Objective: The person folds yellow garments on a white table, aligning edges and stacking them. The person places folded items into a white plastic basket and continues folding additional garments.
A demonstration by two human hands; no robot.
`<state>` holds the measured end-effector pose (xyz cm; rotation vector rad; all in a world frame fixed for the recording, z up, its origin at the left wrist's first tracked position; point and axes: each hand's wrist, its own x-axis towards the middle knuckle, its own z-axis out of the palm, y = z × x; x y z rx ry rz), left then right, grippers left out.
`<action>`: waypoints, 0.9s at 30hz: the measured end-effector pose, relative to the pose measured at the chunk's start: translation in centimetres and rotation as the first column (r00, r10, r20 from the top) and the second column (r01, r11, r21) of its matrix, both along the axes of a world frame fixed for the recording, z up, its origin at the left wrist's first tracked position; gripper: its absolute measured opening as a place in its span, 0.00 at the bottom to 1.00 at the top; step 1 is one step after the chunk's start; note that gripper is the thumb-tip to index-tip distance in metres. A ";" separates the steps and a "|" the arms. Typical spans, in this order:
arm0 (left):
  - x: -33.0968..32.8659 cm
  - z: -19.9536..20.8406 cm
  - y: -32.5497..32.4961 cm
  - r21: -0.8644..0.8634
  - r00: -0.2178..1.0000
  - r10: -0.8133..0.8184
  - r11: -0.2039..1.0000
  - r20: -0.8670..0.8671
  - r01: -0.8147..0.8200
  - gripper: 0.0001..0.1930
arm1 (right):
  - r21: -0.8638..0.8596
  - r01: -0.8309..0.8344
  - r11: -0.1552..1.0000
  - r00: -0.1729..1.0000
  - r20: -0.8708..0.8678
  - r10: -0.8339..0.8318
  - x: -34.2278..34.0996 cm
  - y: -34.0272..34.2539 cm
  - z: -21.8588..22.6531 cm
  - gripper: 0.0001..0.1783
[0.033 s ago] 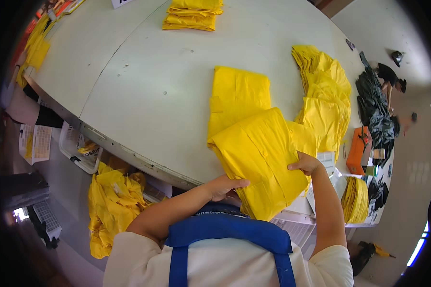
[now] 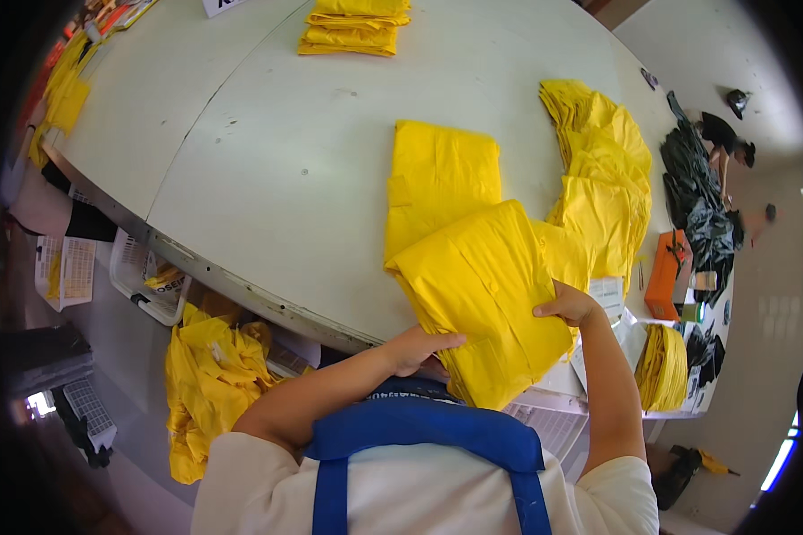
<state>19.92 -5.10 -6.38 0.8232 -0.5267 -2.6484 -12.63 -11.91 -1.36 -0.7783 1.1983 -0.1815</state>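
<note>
With both hands I hold a folded yellow raincoat (image 2: 486, 299) of smooth, shiny fabric, tilted over the table's near edge. My left hand (image 2: 419, 348) grips its lower left edge, thumb on top and fingers hidden beneath. On its right edge, my right hand (image 2: 569, 306) pinches the fabric, thumb on top, the other fingers mostly out of sight. Beyond and partly under it, another folded yellow piece (image 2: 446, 165) lies flat on the pale table (image 2: 268, 196). To the right lies a fanned row of folded yellow garments (image 2: 602, 169).
A folded yellow stack (image 2: 352, 37) sits at the far side. Right: an orange box (image 2: 666, 276), a yellow bundle (image 2: 662, 370) and dark green garments (image 2: 700, 196) beside a co-worker (image 2: 721, 134). Loose yellow fabric (image 2: 210, 383) hangs below the left edge, near a white basket (image 2: 159, 308).
</note>
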 end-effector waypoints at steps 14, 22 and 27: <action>-3.3 0.1 5.5 0.171 0.975 -0.081 0.984 0.207 0.045 0.17 | -0.409 -0.758 0.507 0.360 -0.912 -0.198 15.3 17.7 4.0 0.48; -8.4 -0.6 4.7 -0.623 0.937 -0.287 0.702 0.198 0.346 0.19 | -0.523 -0.143 0.840 0.477 -0.781 -0.404 6.5 20.1 1.7 0.40; -16.5 -3.4 0.1 -0.860 0.846 0.310 -0.137 0.433 0.491 0.20 | -0.575 0.064 0.815 0.315 -0.764 -0.564 -4.5 20.5 6.4 0.49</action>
